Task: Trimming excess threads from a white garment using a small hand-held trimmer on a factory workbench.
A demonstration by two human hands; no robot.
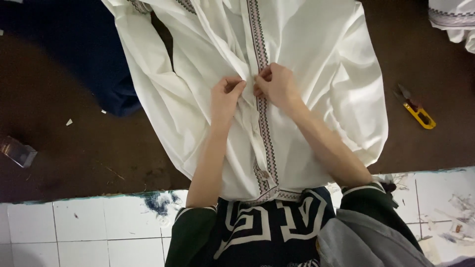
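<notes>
A white shirt lies spread flat on the dark brown mat, placket up so its patterned front band can be worked; the left hand and right hand both pinch the band's edges together mid-chest, while yellow thread snips rest well apart to the right

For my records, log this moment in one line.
left hand: pinching white shirt placket | right hand: same | yellow snips: lying right
</notes>
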